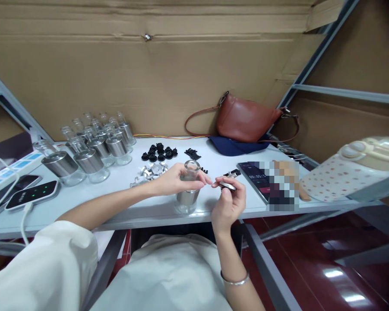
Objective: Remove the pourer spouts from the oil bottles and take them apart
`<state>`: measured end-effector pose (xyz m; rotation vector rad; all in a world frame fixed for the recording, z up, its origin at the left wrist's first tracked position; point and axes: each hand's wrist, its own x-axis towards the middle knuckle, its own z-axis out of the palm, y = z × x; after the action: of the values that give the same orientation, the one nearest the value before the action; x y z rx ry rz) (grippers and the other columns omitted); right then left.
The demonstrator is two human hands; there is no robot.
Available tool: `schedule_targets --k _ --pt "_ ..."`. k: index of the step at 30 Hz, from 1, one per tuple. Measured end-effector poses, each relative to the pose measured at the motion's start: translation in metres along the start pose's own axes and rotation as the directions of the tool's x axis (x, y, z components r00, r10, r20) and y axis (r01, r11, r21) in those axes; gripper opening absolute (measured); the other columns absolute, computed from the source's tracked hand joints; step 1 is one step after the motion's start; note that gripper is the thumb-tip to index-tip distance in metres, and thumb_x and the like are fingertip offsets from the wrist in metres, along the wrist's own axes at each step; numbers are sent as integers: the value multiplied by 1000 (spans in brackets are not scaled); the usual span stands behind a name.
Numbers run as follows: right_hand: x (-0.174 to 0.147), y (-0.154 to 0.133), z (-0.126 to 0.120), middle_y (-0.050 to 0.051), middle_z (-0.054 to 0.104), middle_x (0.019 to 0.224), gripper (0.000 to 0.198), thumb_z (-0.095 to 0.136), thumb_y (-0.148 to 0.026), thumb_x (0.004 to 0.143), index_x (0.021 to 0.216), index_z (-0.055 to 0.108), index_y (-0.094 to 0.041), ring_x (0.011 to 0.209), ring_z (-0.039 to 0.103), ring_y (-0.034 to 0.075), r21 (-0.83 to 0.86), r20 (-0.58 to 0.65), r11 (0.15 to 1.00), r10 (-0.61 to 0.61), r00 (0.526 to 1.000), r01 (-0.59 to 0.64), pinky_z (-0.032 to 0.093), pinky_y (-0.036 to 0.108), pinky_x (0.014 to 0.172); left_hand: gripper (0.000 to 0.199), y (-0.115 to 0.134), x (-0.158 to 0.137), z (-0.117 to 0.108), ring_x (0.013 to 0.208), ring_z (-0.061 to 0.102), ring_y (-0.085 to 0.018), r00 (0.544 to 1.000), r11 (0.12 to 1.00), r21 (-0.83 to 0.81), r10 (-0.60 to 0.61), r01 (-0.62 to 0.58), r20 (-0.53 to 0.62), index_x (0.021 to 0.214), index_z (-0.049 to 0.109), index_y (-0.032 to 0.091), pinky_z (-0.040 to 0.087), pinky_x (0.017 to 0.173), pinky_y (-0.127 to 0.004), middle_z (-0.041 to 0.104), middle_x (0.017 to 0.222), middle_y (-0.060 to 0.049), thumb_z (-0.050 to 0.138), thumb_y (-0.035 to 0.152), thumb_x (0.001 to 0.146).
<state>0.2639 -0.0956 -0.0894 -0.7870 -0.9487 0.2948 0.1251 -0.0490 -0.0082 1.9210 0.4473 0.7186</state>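
Note:
A clear glass bottle with a brushed-metal sleeve (187, 198) stands upright near the table's front edge. My left hand (178, 179) is closed round its neck, thumb in front, fingertips reaching toward my other hand. Just to the right, my right hand (228, 203) pinches a small round metal cap (227, 186) with a dark underside, held apart from the bottle's mouth. Behind my left hand lie several silvery metal lid parts (153, 169). Farther back sit several black plugs (159, 152) and a heap of small black strips (192, 153).
Several sleeved glass bottles (90, 160) stand at the left. A white power device (32, 195) and a power strip (14, 168) lie beyond them. On the right are a phone (254, 177), a dotted tumbler (339, 172) and a brown bag (246, 117) on dark blue cloth (236, 147).

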Motion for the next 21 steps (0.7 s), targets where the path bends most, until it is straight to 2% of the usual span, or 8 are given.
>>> schedule_targets --k 3,6,9,11,14,18,21 --pt "3 -8 4 4 60 94 17 55 -21 83 100 56 -25 74 62 17 17 71 999 -41 997 40 51 39 76 18 0 0 3 86 61 -18 999 1000 -4 -11 11 -38 78 64 13 46 83 -31 65 80 -6 62 31 80" --pt "14 -21 10 8 61 110 33 58 -22 83 115 53 -28 90 65 22 50 213 991 -135 968 127 53 44 84 26 -3 1 7 77 58 -15 996 998 -56 -2 -3 -94 66 56 14 46 76 -28 60 74 -2 66 36 76" --pt "29 -33 18 9 60 120 45 62 -23 80 123 51 -28 104 62 27 57 392 963 -263 881 262 51 50 92 31 -5 1 8 66 54 -11 990 993 -97 -77 66 -117 64 53 14 45 65 -24 58 68 0 73 37 68" --pt "40 -39 22 8 60 121 46 63 -22 79 123 52 -28 109 60 28 66 504 951 -293 812 303 50 50 95 29 -7 1 8 63 52 -10 987 989 -102 -114 103 -113 63 54 14 44 62 -23 58 67 0 73 35 67" --pt "52 -42 29 7 61 120 48 65 -19 78 124 52 -27 109 60 26 94 603 961 -262 754 259 50 47 96 19 -10 0 6 63 51 -11 989 994 -51 -98 93 -110 64 56 14 43 60 -23 59 67 0 67 28 71" --pt "58 -40 33 7 62 117 41 66 -19 78 117 55 -25 108 61 24 90 717 974 -208 666 207 50 44 95 12 -10 1 2 62 49 -11 997 998 66 -7 12 -73 61 53 15 44 59 -24 54 62 1 59 21 70" --pt "58 -38 34 6 63 112 37 66 -19 77 113 56 -26 104 63 23 75 742 980 -180 646 187 51 43 93 13 -9 2 -2 65 52 -13 999 995 98 33 -28 -42 61 51 16 47 62 -26 54 65 0 59 21 69"
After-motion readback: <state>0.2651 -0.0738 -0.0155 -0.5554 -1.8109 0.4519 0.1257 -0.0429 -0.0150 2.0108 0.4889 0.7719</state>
